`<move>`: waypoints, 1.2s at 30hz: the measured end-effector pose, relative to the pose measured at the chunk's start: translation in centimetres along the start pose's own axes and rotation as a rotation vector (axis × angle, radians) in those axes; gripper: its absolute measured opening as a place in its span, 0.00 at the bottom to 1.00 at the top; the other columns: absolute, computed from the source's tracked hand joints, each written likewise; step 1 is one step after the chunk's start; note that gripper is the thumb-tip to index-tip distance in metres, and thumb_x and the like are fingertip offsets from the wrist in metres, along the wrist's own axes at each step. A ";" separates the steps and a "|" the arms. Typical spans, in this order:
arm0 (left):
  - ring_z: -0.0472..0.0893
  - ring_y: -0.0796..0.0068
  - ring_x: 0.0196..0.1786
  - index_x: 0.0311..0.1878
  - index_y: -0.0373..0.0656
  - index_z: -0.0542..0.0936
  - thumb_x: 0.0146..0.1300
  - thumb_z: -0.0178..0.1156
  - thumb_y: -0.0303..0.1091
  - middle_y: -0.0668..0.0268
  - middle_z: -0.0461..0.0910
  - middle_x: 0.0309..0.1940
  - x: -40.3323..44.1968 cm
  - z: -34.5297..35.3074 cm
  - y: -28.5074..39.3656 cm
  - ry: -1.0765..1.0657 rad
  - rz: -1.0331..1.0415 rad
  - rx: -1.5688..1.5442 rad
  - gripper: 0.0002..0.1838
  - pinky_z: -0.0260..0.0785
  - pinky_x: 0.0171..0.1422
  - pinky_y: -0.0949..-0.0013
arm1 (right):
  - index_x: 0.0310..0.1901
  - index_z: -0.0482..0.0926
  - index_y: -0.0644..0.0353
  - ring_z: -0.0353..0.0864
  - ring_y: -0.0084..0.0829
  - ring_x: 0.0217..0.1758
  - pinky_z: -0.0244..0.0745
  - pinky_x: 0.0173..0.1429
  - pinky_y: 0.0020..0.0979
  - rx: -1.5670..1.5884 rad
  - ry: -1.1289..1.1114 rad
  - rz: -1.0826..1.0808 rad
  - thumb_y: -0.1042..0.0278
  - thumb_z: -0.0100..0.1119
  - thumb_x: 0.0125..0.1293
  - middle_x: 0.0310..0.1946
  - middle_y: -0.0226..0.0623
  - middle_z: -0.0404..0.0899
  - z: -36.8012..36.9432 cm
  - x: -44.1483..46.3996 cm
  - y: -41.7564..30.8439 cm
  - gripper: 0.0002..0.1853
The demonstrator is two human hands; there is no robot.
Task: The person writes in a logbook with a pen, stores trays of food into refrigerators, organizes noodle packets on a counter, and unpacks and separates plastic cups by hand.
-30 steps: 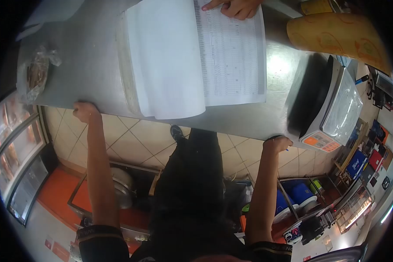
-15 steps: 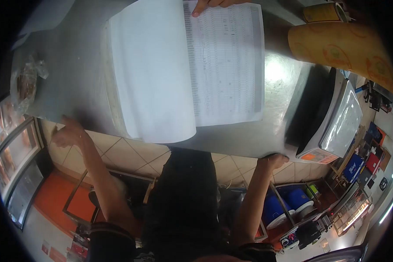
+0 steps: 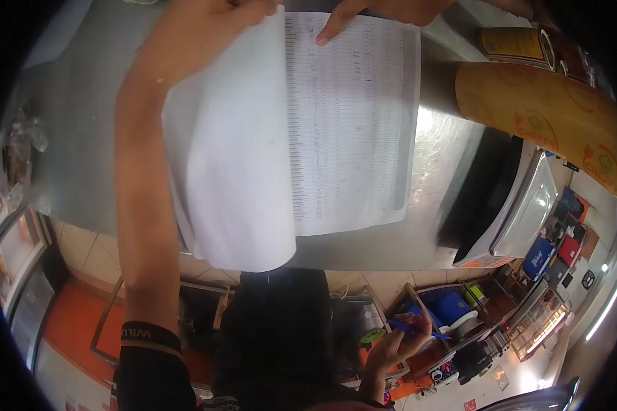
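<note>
My left hand (image 3: pixel 230 24) reaches across the steel table (image 3: pixel 82 157), its fingers closed at the top edge of a turned-over white page (image 3: pixel 233 164). Beside that page lies a printed sheet (image 3: pixel 353 130) with rows of small text and pen marks. Below the table edge, my right hand (image 3: pixel 408 339) holds a blue pen (image 3: pixel 418 330). Another person's hand (image 3: pixel 391 10) comes in from the top, its index finger on the upper part of the printed sheet.
A scale (image 3: pixel 521 212) stands at the table's right side. Above it are a printed yellow-brown roll (image 3: pixel 541 113) and a yellow can (image 3: pixel 514 43). A clear plastic bag (image 3: pixel 17 154) lies at the far left. Blue containers (image 3: pixel 449 308) sit on the rack below.
My left hand has moved from the table's front edge up to the page. My right hand has left the edge and now shows the pen. The co-worker's finger has shifted on the sheet.
</note>
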State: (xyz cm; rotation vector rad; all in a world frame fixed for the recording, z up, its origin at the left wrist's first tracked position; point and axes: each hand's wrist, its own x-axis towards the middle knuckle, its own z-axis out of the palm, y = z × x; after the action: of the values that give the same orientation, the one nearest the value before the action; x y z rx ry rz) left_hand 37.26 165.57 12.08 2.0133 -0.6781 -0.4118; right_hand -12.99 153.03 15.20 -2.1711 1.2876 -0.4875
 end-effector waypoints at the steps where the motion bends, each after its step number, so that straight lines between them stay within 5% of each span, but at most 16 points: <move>1: 0.77 0.78 0.39 0.48 0.35 0.79 0.66 0.60 0.27 0.65 0.80 0.35 -0.2 -0.4 -0.1 0.008 -0.039 0.011 0.10 0.70 0.46 0.74 | 0.57 0.69 0.62 0.73 0.31 0.38 0.74 0.43 0.32 0.040 -0.006 -0.078 0.76 0.52 0.68 0.38 0.34 0.69 0.8 1.2 -2.4 0.16; 5: 0.75 0.82 0.47 0.54 0.42 0.80 0.69 0.58 0.30 0.73 0.79 0.42 -0.5 -1.2 -3.7 -0.038 -0.009 0.012 0.12 0.66 0.56 0.77 | 0.52 0.70 0.60 0.73 0.32 0.36 0.75 0.37 0.33 0.516 -0.181 -0.466 0.76 0.57 0.68 0.36 0.34 0.70 5.2 7.3 -8.2 0.12; 11: 0.72 0.83 0.45 0.55 0.42 0.80 0.70 0.59 0.32 0.75 0.75 0.40 -0.9 -1.3 -5.3 -0.034 -0.094 -0.129 0.12 0.65 0.56 0.77 | 0.51 0.72 0.50 0.75 0.37 0.39 0.74 0.36 0.33 1.320 -0.528 -0.474 0.57 0.52 0.71 0.48 0.43 0.68 11.4 15.6 -10.6 0.12; 18: 0.75 0.81 0.46 0.53 0.40 0.80 0.70 0.59 0.33 0.71 0.78 0.40 -1.2 -0.8 -4.9 0.038 -0.043 -0.107 0.12 0.67 0.57 0.75 | 0.53 0.73 0.42 0.78 0.46 0.45 0.79 0.41 0.35 1.418 -0.865 -0.532 0.37 0.41 0.75 0.64 0.55 0.62 16.4 25.3 -13.5 0.21; 22: 0.78 0.79 0.45 0.53 0.39 0.80 0.70 0.59 0.32 0.68 0.81 0.41 -1.5 -1.2 -4.2 0.066 -0.007 -0.002 0.12 0.69 0.56 0.74 | 0.54 0.70 0.58 0.81 0.52 0.49 0.82 0.50 0.42 1.236 -0.877 -0.511 0.41 0.43 0.76 0.56 0.63 0.70 18.1 27.2 -15.8 0.26; 25: 0.79 0.78 0.45 0.54 0.39 0.80 0.70 0.58 0.31 0.66 0.81 0.40 -1.9 -0.9 -3.7 0.092 0.028 0.042 0.12 0.70 0.56 0.73 | 0.54 0.69 0.67 0.83 0.47 0.46 0.82 0.50 0.41 0.888 -0.729 -0.821 0.51 0.47 0.77 0.50 0.60 0.76 19.9 28.7 -15.8 0.23; 26: 0.79 0.77 0.45 0.54 0.39 0.80 0.70 0.58 0.30 0.66 0.82 0.40 -1.9 -0.8 -3.6 0.106 0.041 0.054 0.12 0.70 0.55 0.73 | 0.55 0.69 0.72 0.83 0.42 0.46 0.81 0.52 0.40 0.851 -0.701 -0.757 0.66 0.50 0.76 0.47 0.57 0.78 20.1 28.6 -15.8 0.16; 30: 0.80 0.77 0.45 0.53 0.39 0.80 0.70 0.58 0.30 0.66 0.82 0.40 -2.0 -1.1 -4.2 0.099 0.039 0.018 0.12 0.70 0.55 0.73 | 0.56 0.70 0.72 0.83 0.36 0.46 0.79 0.54 0.36 0.796 -0.667 -0.649 0.78 0.50 0.70 0.47 0.50 0.79 21.6 28.6 -17.1 0.14; 36: 0.81 0.77 0.45 0.53 0.39 0.81 0.70 0.59 0.30 0.66 0.83 0.40 -2.1 -1.1 -3.9 0.111 0.047 0.076 0.12 0.70 0.56 0.72 | 0.48 0.75 0.71 0.83 0.33 0.45 0.79 0.54 0.35 0.647 -0.828 -0.656 0.81 0.54 0.68 0.49 0.47 0.78 21.6 30.2 -16.3 0.09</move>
State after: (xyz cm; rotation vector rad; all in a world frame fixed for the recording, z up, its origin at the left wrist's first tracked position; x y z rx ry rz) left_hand 37.32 169.17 9.30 2.0705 -0.6788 -0.2477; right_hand 24.48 138.66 9.46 -1.8343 -0.0515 -0.1527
